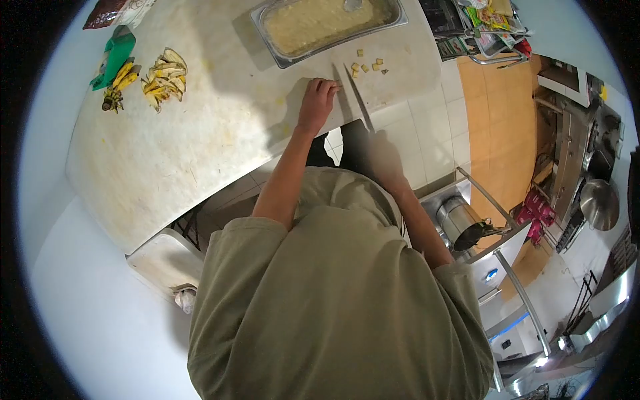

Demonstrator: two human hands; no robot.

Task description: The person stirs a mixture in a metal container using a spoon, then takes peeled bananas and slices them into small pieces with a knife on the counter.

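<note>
My left hand [322, 92] rests on the pale worktop [233, 113], its fingers pressed together on something too small to make out. Just right of it, a long knife [359, 95] points away from me, its handle in my blurred right hand [383, 150] beyond the table's near edge. Several small yellowish cubes [365, 67] lie past the blade. Above them is a metal tray [285, 62] of pale yellow mash, with a spoon-like utensil [353, 5] at its far edge.
Banana peels [167, 77] and bananas [125, 77] lie at the left beside a green bag [117, 53]. At the right are a metal pot [457, 220] on a cart, a rack of packets [490, 20] and a steel bowl [599, 204].
</note>
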